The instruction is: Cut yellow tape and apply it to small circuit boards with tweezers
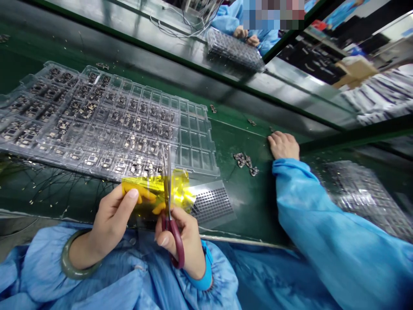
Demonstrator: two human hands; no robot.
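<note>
My left hand pinches a sheet of shiny, see-through yellow film between thumb and fingers. In my right hand is a pair of scissors with dark red handles. Their blades point away from me, slightly apart, and cross the film. Whether they cut into it I cannot tell. Some fingers of both hands look orange, either covered or seen through the film. Just beyond lie clear plastic trays, many pockets holding small circuit boards. Right of the film is a sheet with a grid of small dark rectangles.
A co-worker's hand rests on the green bench at the right, the blue sleeve reaching across. Loose boards lie near it. More filled trays stand far right. Another person's hands are over a tray behind the green rail.
</note>
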